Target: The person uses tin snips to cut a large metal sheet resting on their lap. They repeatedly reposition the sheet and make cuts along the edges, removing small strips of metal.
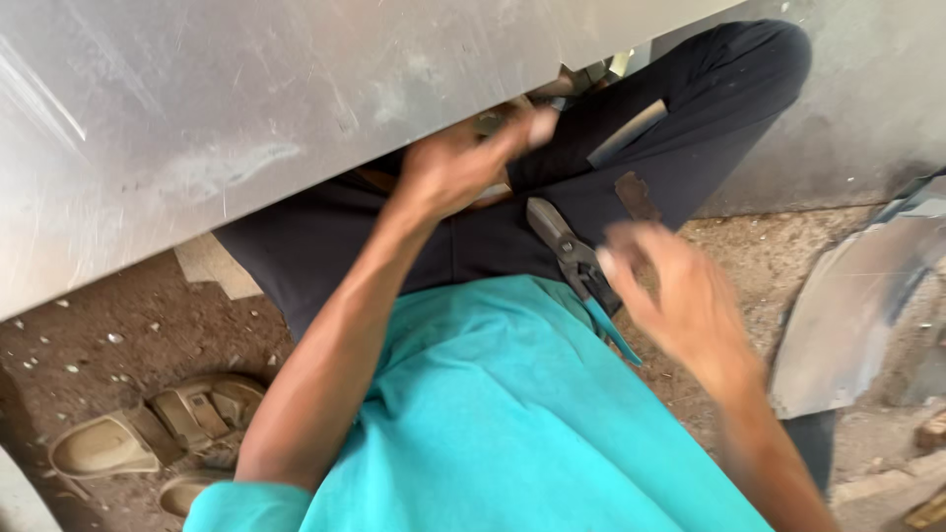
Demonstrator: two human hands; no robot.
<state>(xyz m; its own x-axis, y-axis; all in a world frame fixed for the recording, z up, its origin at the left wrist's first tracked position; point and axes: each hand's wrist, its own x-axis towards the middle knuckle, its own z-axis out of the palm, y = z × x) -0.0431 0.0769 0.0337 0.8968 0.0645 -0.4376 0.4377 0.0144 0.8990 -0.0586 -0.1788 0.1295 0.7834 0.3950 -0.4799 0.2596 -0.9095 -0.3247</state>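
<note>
Closest to the camera is the person's teal shirt [512, 424]. It fills the bottom middle of the view. Both bare arms reach out from it.

The right hand [680, 296] is blurry. Its fingers are spread apart and loose, and they hold nothing. The hand hovers just beside the tin snips [576, 261]. The snips lie on the person's lap, on the dark trousers [690, 118]. They have grey metal blades and thin blue handles, and the handles point back toward the shirt. I cannot tell if the fingertips touch the snips.

A bit farther out is the left hand [458, 163]. It is up at the lower edge of the big metal sheet [246, 118]. The fingers are curled in. Part of the hand is hidden by the sheet, so I cannot tell if it grips the edge or something small. The sheet is grey and scratched, and it covers the whole top left.

On the dirt floor at the bottom left lie tan sandals [158, 424]. On the right lies a curved piece of sheet metal [847, 305]. Behind the bent knee is a grey wall [867, 99].
</note>
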